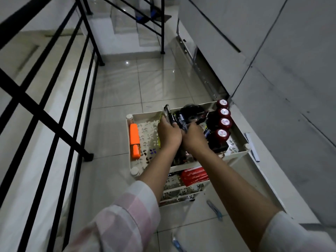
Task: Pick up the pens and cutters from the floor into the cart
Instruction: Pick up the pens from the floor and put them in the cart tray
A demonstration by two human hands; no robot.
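Hands over cart (236, 153), left hand (168, 134) and right hand (195, 138) gripping blurred pens (181, 120), fingers hidden

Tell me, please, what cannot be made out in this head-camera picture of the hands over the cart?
- Head view: the left hand and right hand cover part of the bundle of pens, so their number is unclear.
- The forearms hide much of the cart tray and lower shelves.
- The red pack lettering is too blurred to read.
- One blue item on the floor is cut off by the bottom edge.
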